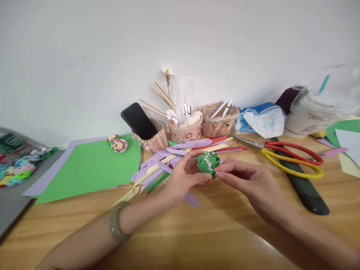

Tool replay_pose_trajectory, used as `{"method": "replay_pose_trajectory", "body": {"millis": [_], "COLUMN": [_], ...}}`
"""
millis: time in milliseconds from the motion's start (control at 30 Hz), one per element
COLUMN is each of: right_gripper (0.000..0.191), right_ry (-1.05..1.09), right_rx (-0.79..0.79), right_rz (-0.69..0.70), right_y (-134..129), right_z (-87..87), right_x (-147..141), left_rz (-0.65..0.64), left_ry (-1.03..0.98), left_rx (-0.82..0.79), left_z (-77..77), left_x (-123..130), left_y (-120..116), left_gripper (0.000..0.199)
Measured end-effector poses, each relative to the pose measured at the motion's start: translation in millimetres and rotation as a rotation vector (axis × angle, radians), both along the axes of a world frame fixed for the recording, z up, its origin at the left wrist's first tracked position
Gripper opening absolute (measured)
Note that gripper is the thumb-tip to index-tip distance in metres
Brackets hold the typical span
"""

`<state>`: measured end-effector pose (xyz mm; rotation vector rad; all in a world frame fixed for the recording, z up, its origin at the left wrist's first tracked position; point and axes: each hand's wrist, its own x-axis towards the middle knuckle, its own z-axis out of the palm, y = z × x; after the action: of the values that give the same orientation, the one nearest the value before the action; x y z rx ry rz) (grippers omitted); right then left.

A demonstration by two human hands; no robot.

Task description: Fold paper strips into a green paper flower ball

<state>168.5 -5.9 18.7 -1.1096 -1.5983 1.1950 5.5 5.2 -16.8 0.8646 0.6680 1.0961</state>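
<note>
Between my two hands, above the wooden table, is a small round woven paper ball (pixel 207 163), green with a white zigzag band. My left hand (pixel 188 174) grips it from the left, thumb below and fingers behind. From the other side, the thumb and fingertips of my right hand (pixel 241 173) pinch its lower right edge. Behind and left of the ball lies a loose pile of folded paper strips (pixel 159 165) in purple, yellow, green and red. Two finished-looking multicoloured paper balls (pixel 119 144) rest on a green paper sheet (pixel 92 167) at left.
Scissors (pixel 292 155) with red and yellow handles lie at right across a long dark tool (pixel 306 191). Along the wall stand a basket with a phone (pixel 139 120), two more decorated baskets (pixel 185 132), a blue packet (pixel 260 116) and a bagged drink cup (pixel 312 112).
</note>
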Motion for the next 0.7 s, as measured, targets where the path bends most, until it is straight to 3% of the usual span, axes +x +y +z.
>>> {"method": "replay_pose_trajectory", "body": {"millis": [133, 500, 700], "right_gripper": [0.015, 0.021, 0.02], "right_ry": [0.022, -0.018, -0.156], "right_rx": [-0.091, -0.114, 0.109], "right_rz": [0.008, 0.041, 0.006], "right_y": [1.7, 1.8, -1.8], "right_z": [-2.1, 2.2, 6.4], "right_x": [0.1, 1.5, 0.2], "left_rz": [0.0, -0.006, -0.026], "left_ry": [0.006, 0.014, -0.011], "left_rx": [-0.011, -0.06, -0.057], "left_z": [0.0, 2.5, 2.6], "left_x": [0.9, 1.2, 1.4], "left_y": [0.1, -0.6, -1.7], "left_gripper": [0.048, 0.047, 0.048]}}
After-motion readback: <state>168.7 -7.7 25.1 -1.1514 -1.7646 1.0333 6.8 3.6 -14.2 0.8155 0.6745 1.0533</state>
